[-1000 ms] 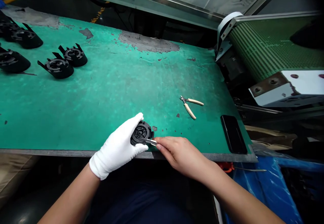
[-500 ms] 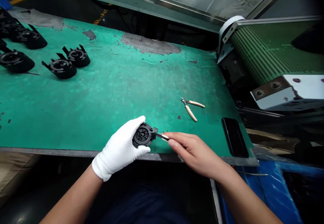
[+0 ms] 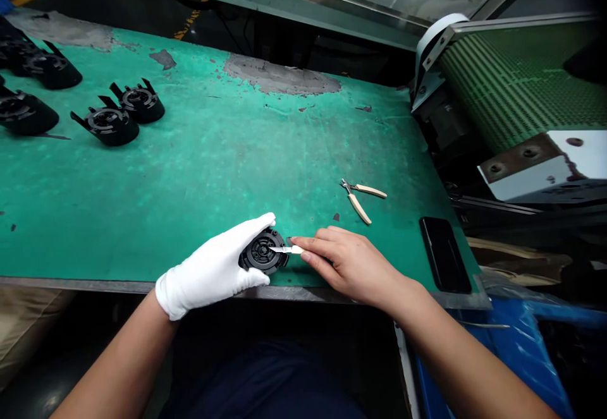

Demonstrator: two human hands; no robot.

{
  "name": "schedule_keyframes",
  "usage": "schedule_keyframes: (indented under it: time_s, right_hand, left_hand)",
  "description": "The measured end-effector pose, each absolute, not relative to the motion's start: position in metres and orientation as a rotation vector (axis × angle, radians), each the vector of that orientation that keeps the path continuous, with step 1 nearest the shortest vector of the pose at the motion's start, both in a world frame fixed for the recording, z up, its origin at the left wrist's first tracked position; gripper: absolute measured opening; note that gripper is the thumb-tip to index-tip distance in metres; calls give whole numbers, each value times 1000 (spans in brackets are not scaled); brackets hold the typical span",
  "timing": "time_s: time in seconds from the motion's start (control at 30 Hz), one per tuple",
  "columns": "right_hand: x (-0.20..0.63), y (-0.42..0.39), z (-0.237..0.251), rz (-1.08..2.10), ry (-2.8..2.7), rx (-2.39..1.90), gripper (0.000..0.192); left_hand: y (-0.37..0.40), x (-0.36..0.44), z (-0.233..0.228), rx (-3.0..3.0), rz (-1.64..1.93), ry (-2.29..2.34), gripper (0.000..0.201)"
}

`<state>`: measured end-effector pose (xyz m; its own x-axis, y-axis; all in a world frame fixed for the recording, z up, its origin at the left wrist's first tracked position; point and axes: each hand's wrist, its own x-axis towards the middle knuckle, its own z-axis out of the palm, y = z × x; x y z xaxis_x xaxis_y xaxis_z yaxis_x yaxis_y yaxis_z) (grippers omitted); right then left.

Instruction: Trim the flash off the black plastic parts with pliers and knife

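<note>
My left hand [image 3: 215, 267], in a white glove, grips a round black plastic part [image 3: 258, 256] between thumb and fingers near the table's front edge. Concentric rings and small holes show on the part's upper face. My bare right hand [image 3: 348, 264] is closed around the light handle of a craft knife [image 3: 286, 250]. The knife's pointed blade lies over the part's face, its tip near the middle; whether it touches I cannot tell. Beyond my right hand, nippers [image 3: 355, 199] with cream handles lie spread on the table.
Several black cup-shaped parts with upright prongs, one of them a near part [image 3: 108, 125], stand at the left on the green table [image 3: 227, 166]. A black phone [image 3: 444, 255] lies at the right edge. A green conveyor belt [image 3: 526, 78] and a blue crate [image 3: 516, 343] are at the right.
The knife has turned so that its blade shows flat, and its tip is further in over the part. My right hand has moved slightly left and closer to the part.
</note>
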<state>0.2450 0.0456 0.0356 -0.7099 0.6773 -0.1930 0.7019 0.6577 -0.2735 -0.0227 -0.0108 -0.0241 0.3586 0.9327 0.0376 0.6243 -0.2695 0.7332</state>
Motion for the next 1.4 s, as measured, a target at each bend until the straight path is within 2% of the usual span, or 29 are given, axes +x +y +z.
schedule_keyframes:
  time_s: [0.23,0.97,1.4]
  right_hand:
    - [245,32,22,-477,2809,1266,39]
    - [235,17,24,-156,2759,1386,41]
    - [233,11,18,-115,2787,1465,39]
  left_hand:
    - [-9,-22,-24,1923,621,1343,98]
    - [-13,-19,-24,1828,620,1394,102]
    - [-17,-17,-22,1786,645,1414,103]
